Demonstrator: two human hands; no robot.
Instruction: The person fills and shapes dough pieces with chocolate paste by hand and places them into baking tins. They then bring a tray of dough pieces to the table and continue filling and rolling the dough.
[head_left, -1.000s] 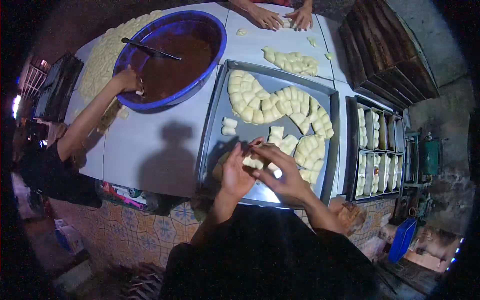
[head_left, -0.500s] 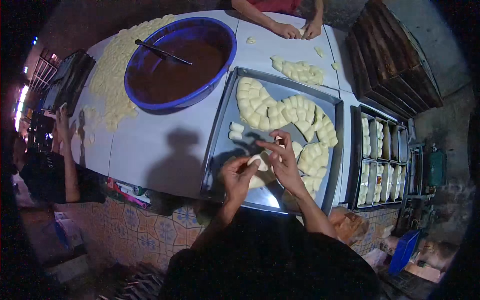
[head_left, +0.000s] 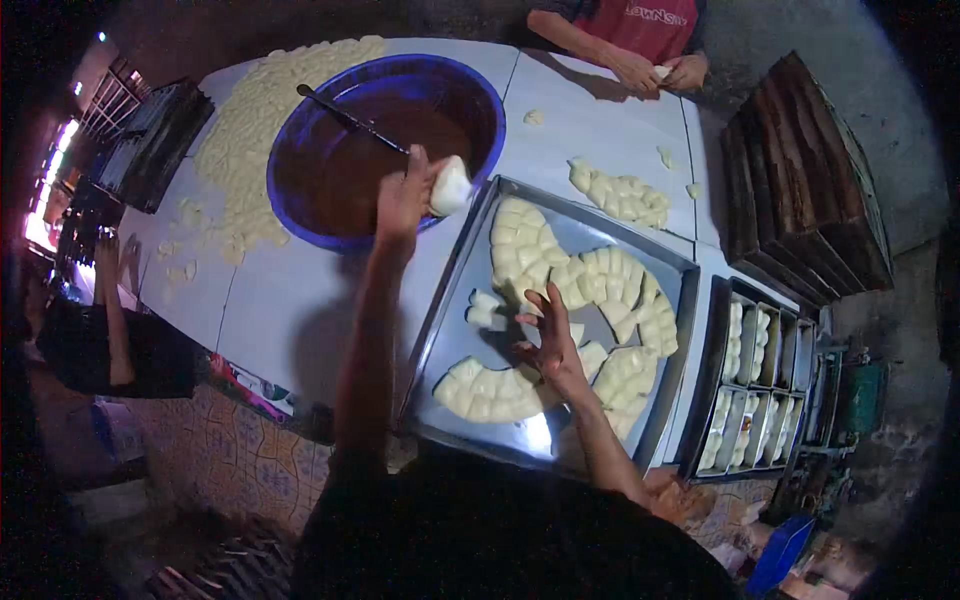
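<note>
My left hand (head_left: 402,200) is stretched out over the near right rim of a wide blue basin (head_left: 283,212) of brown filling (head_left: 345,165). A pale flattened dough piece (head_left: 452,187) rests at its fingers, held against the hand. My right hand (head_left: 550,348) hovers above the metal tray (head_left: 455,345) with its fingers spread and nothing in them. Curved rows of filled dough pieces (head_left: 488,392) lie in the tray, along with a few loose short dough pieces (head_left: 485,310) left of my right hand. A dark-handled utensil (head_left: 350,118) leans in the basin.
Many small dough pieces (head_left: 240,165) cover the table's far left; another dough pile (head_left: 622,197) lies beyond the tray. At right stand dough-filled loaf pans (head_left: 750,385) and stacked dark trays (head_left: 800,180). A person across the table (head_left: 640,72) handles dough; another stands at left.
My left hand has moved from the tray up and left to the basin, carrying the dough piece. My right hand stays over the tray, its fingers now spread. The view has shifted slightly.
</note>
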